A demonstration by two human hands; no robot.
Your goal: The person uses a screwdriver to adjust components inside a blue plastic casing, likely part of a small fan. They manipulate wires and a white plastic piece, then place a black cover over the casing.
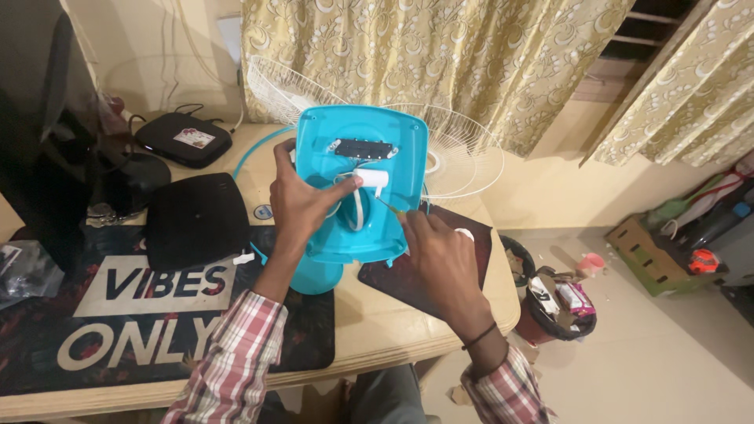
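A turquoise fan base (pixel 389 145) stands tilted up on the table, its open underside facing me. Inside it I see a dark circuit strip (pixel 361 148), a white cylindrical part (pixel 375 177) and white wires. My left hand (pixel 302 206) grips the base's left edge, thumb reaching in beside the white part. My right hand (pixel 438 255) holds a thin screwdriver (pixel 388 206) whose tip points into the base, just below the white part.
White wire fan grilles (pixel 463 149) lean behind the base against patterned curtains. Two black boxes (pixel 195 220) and a dark printed mat (pixel 118 314) lie at left on the beige table (pixel 393 322). A full waste bin (pixel 558 310) and clutter sit on the floor at right.
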